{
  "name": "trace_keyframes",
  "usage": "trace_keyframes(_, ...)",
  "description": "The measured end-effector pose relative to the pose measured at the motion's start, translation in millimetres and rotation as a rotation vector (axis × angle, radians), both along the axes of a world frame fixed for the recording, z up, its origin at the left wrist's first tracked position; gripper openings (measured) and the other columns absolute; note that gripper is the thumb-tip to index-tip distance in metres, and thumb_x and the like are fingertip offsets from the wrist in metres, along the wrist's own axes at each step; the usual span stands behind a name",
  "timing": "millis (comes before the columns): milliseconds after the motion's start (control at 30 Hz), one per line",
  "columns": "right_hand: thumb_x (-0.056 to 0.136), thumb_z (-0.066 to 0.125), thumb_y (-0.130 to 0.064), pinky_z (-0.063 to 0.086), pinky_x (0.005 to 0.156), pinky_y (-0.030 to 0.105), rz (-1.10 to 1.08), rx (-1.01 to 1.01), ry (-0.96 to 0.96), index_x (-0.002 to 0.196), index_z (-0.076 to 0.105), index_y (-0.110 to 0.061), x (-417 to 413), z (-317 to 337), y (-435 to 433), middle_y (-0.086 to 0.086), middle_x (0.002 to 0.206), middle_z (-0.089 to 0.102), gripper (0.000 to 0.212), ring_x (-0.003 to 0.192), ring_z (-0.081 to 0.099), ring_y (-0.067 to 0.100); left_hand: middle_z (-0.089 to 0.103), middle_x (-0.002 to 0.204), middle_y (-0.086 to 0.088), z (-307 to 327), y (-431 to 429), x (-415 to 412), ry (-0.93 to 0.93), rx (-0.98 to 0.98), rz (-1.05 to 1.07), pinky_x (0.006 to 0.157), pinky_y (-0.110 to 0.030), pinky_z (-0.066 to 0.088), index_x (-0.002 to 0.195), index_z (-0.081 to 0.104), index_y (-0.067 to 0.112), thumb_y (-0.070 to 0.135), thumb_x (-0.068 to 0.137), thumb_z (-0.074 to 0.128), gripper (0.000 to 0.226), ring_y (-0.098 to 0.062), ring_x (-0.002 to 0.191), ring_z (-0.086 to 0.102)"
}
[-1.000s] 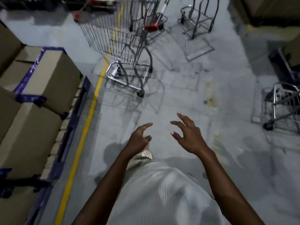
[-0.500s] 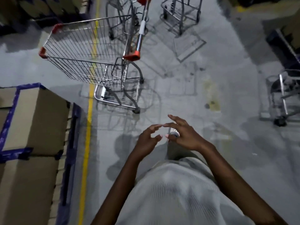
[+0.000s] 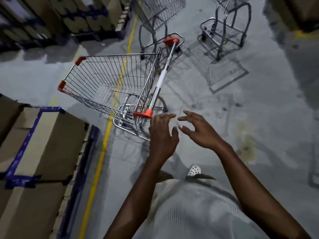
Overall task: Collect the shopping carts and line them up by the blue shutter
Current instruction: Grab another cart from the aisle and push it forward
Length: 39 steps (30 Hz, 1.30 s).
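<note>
Both hands [image 3: 181, 131] outstretched, fingers apparently loosely spread, empty.

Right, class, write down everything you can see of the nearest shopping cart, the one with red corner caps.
The nearest shopping cart is an empty basket of shiny metal wire on a tubular frame with a lower rack. Red plastic caps mark its front corners and both ends of its handle bar, silver with a white sleeve. It stands upright on the grey floor, over a yellow line. The left hand is beside the near red cap; contact cannot be told.
</note>
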State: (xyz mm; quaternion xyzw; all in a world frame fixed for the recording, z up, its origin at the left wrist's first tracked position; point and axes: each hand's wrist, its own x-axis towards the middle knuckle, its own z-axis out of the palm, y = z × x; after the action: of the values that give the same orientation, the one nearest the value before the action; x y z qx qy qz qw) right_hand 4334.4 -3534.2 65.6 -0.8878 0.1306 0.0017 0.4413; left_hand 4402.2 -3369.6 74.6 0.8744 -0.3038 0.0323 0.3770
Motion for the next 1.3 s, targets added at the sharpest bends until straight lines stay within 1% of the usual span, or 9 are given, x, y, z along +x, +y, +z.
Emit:
trace_keyframes(67, 0.101, 0.065, -0.037, 0.025, 0.118, 0.027, 0.074, 0.021, -0.004, 0.137, 0.064, -0.025, 4, -5, -3, 0.001, 0.162, 0.042, 0.038, 0.15, 0.033, 0.019, 0.057, 0.129, -0.01, 5, -17, 15, -0.083, 0.065, 0.025, 0.108, -0.046, 0.037, 0.126, 0.065, 0.017, 0.027, 0.085, 0.052, 0.044, -0.032, 0.128, 0.048)
trace_keyframes(200, 0.099, 0.067, -0.043, 0.033, 0.12, 0.044, 0.171, 0.024, 0.086, 0.136, 0.064, -0.032, -4, -19, -11, -0.003, 0.166, 0.034, 0.039, 0.153, 0.027, 0.016, 0.057, 0.126, -0.012, 7, -52, 52, -0.172, 0.192, 0.179, 0.113, -0.054, 0.029, 0.118, 0.066, 0.02, 0.028, 0.074, 0.06, 0.046, -0.032, 0.127, 0.049)
trace_keyframes(333, 0.099, 0.064, -0.051, 0.031, 0.121, 0.049, 0.172, 0.073, 0.134, 0.136, 0.063, -0.037, -5, -16, -28, -0.005, 0.166, 0.033, 0.04, 0.154, 0.023, 0.013, 0.056, 0.121, -0.018, 2, -77, 90, -0.261, 0.291, 0.302, 0.114, -0.059, 0.026, 0.117, 0.064, 0.012, 0.029, 0.074, 0.066, 0.047, -0.038, 0.123, 0.049)
trace_keyframes(533, 0.101, 0.061, -0.046, 0.02, 0.11, 0.018, 0.028, 0.095, 0.098, 0.138, 0.062, -0.032, 1, -3, -42, -0.008, 0.163, 0.038, 0.04, 0.151, 0.027, 0.009, 0.053, 0.138, -0.024, -23, -72, 129, 0.32, 0.528, 0.426, 0.105, -0.052, 0.044, 0.144, 0.039, 0.001, 0.033, 0.085, 0.063, 0.071, -0.043, 0.128, 0.052)
trace_keyframes(733, 0.101, 0.061, -0.047, 0.02, 0.107, 0.017, 0.032, 0.163, 0.103, 0.139, 0.062, -0.032, 2, -9, -35, -0.007, 0.163, 0.038, 0.041, 0.149, 0.028, 0.006, 0.07, 0.111, -0.018, -25, -63, 124, 0.252, 0.601, 0.456, 0.086, -0.042, 0.053, 0.122, 0.051, 0.003, 0.021, 0.088, 0.064, 0.041, -0.038, 0.103, 0.069)
trace_keyframes(867, 0.101, 0.061, -0.047, 0.022, 0.106, 0.019, 0.042, 0.172, 0.09, 0.14, 0.062, -0.031, 12, -11, -32, -0.004, 0.162, 0.039, 0.042, 0.149, 0.03, 0.008, 0.071, 0.105, -0.014, -24, -38, 116, 0.237, 0.693, 0.43, 0.075, -0.036, 0.051, 0.117, 0.05, 0.008, 0.027, 0.086, 0.074, 0.044, -0.035, 0.096, 0.07)
trace_keyframes(1033, 0.102, 0.063, -0.039, 0.025, 0.096, 0.004, 0.089, 0.15, 0.07, 0.136, 0.065, -0.022, 38, -16, -19, -0.004, 0.154, 0.048, 0.038, 0.144, 0.037, 0.01, 0.071, 0.095, -0.009, -23, 11, 105, 0.252, 0.748, 0.512, 0.104, -0.058, 0.038, 0.114, 0.055, 0.015, 0.026, 0.077, 0.061, 0.039, -0.035, 0.096, 0.069)
trace_keyframes(1167, 0.1, 0.065, -0.042, 0.028, 0.12, 0.03, 0.167, 0.14, 0.005, 0.134, 0.064, -0.029, 61, -24, 5, -0.006, 0.154, 0.05, 0.037, 0.148, 0.035, 0.011, 0.07, 0.085, -0.006, -32, 65, 107, 0.218, 0.828, 0.546, 0.109, -0.06, 0.032, 0.104, 0.061, 0.02, 0.038, 0.077, 0.052, 0.034, -0.031, 0.088, 0.069)
trace_keyframes(1300, 0.097, 0.062, -0.055, 0.042, 0.112, 0.051, 0.21, 0.029, -0.175, 0.143, 0.054, -0.033, 83, -27, 20, -0.004, 0.161, 0.04, 0.052, 0.147, 0.037, 0.019, 0.074, 0.088, -0.007, -36, 120, 107, 0.138, 0.895, 0.561, 0.109, -0.052, 0.035, 0.097, 0.067, 0.022, 0.045, 0.078, 0.05, 0.035, -0.03, 0.09, 0.072)
